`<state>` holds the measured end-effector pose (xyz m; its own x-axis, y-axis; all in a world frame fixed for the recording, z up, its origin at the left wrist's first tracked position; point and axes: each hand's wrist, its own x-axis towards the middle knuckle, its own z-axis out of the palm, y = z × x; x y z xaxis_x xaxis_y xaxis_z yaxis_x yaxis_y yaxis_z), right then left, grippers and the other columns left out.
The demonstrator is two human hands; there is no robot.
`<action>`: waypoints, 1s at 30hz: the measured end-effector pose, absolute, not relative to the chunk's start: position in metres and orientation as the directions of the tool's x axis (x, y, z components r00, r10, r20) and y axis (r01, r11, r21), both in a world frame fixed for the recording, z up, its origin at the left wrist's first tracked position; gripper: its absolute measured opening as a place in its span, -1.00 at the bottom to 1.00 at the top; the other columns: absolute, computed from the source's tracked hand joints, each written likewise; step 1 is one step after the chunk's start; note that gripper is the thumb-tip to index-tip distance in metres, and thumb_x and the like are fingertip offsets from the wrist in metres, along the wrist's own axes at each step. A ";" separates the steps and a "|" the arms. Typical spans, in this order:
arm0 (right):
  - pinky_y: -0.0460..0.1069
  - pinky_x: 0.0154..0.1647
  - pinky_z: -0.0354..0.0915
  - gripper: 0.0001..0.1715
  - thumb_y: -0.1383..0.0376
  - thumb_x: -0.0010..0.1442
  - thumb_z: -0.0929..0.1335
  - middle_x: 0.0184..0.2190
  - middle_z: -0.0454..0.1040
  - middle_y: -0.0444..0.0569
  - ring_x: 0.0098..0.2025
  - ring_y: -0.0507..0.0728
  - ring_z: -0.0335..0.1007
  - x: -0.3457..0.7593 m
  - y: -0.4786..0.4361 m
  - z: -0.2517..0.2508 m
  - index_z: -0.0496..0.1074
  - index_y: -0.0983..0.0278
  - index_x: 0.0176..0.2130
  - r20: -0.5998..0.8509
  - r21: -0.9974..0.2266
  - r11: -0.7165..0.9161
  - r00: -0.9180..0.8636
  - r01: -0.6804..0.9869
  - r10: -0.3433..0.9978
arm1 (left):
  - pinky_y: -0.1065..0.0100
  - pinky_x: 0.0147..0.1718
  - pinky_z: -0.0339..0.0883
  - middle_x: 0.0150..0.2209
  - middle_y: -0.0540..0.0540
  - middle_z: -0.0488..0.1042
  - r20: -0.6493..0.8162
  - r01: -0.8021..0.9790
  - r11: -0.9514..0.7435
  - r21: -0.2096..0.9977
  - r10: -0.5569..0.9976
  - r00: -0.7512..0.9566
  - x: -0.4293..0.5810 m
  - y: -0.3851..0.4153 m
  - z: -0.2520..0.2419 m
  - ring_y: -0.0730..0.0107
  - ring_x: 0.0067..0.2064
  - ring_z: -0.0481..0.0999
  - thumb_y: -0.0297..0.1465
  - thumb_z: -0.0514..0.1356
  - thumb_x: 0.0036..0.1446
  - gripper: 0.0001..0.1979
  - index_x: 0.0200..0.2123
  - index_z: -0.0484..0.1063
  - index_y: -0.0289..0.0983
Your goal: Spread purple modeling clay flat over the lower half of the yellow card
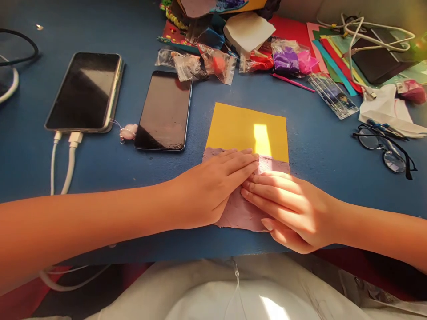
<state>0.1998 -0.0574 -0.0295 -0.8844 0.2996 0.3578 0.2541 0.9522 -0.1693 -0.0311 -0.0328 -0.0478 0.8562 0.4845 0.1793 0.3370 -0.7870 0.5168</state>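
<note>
A yellow card (247, 129) lies on the blue table, its near part covered by a thin layer of pinkish-mauve clay (242, 213) with a ragged upper edge. My left hand (213, 184) rests flat on the left of the clay, fingers stretched out to the right near that edge. From the right, my right hand (290, 204) lies on the clay, its fingers extended and its fingertips meeting those of my left hand. Both hands hide part of the clay. A patch of sunlight falls across the card and my right hand.
Left of the card lie a phone (163, 111) and a thicker device (85, 91) with white cables. Bagged clay (218, 64), a pink stick (293, 83) and coloured sheets are behind. Glasses (383, 149) lie at the right. The table's front edge is just below the hands.
</note>
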 end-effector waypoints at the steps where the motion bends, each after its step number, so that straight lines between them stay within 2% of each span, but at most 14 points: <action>1: 0.20 0.04 0.47 -0.59 0.41 0.17 0.23 -0.09 0.54 0.30 0.06 0.29 0.45 0.200 -0.058 -0.029 0.40 0.56 -0.02 0.359 -0.166 0.952 -0.883 0.257 0.301 | 0.05 0.33 0.06 0.33 -0.37 0.16 0.183 0.335 -0.791 0.512 0.482 0.857 -0.031 -0.033 -0.048 0.13 0.38 0.09 -0.55 -0.15 0.31 -0.51 0.28 0.12 -0.55; 8: 0.19 -0.03 0.49 -0.62 0.42 0.13 0.22 -0.15 0.57 0.30 -0.02 0.28 0.51 0.202 -0.058 -0.027 0.44 0.53 -0.09 0.381 -0.198 0.951 -0.875 0.239 0.300 | 0.04 0.32 0.09 0.31 -0.38 0.19 0.201 0.328 -0.804 0.496 0.474 0.857 -0.031 -0.033 -0.045 0.12 0.37 0.12 -0.53 -0.15 0.33 -0.53 0.26 0.15 -0.52; 12: 0.16 -0.10 0.50 -0.70 0.43 0.12 0.25 -0.24 0.58 0.28 -0.15 0.26 0.54 0.200 -0.059 -0.026 0.46 0.52 -0.19 0.406 -0.213 0.947 -0.860 0.240 0.309 | 0.05 0.33 0.07 0.32 -0.38 0.18 0.198 0.333 -0.805 0.490 0.475 0.857 -0.032 -0.033 -0.046 0.11 0.37 0.11 -0.54 -0.14 0.32 -0.53 0.26 0.15 -0.53; 16: 0.14 -0.17 0.50 -0.81 0.45 0.12 0.26 -0.36 0.57 0.15 -0.26 0.21 0.53 0.199 -0.060 -0.024 0.47 0.41 -0.30 0.404 -0.227 0.941 -0.855 0.250 0.324 | 0.08 0.33 0.06 0.31 -0.37 0.20 0.200 0.337 -0.803 0.491 0.480 0.854 -0.030 -0.033 -0.045 0.13 0.37 0.12 -0.53 -0.15 0.32 -0.52 0.26 0.15 -0.53; 19: 0.11 -0.21 0.50 -0.85 0.46 0.11 0.29 -0.40 0.54 0.04 -0.26 0.17 0.51 0.199 -0.062 -0.023 0.44 0.29 -0.39 0.398 -0.223 0.939 -0.855 0.262 0.333 | 0.07 0.34 0.04 0.31 -0.37 0.19 0.192 0.349 -0.801 0.486 0.488 0.851 -0.029 -0.033 -0.043 0.13 0.37 0.13 -0.53 -0.17 0.32 -0.52 0.26 0.15 -0.54; 22: 0.08 -0.21 0.50 -0.86 0.45 0.10 0.32 -0.43 0.51 0.01 -0.26 0.16 0.51 0.201 -0.064 -0.023 0.43 0.25 -0.44 0.410 -0.209 0.938 -0.846 0.275 0.340 | 0.08 0.35 0.02 0.32 -0.37 0.19 0.186 0.352 -0.805 0.477 0.484 0.855 -0.029 -0.033 -0.043 0.13 0.37 0.12 -0.52 -0.18 0.34 -0.51 0.26 0.15 -0.56; 30: 0.04 -0.15 0.51 -0.85 0.46 0.11 0.30 -0.40 0.55 0.03 -0.24 0.14 0.56 0.209 -0.072 -0.027 0.43 0.34 -0.28 0.529 -0.182 0.942 -0.779 0.282 0.336 | 0.12 0.35 0.04 0.33 -0.32 0.18 0.163 0.371 -0.785 0.496 0.504 0.848 -0.030 -0.033 -0.042 0.22 0.38 0.11 -0.53 -0.18 0.35 -0.53 0.26 0.18 -0.49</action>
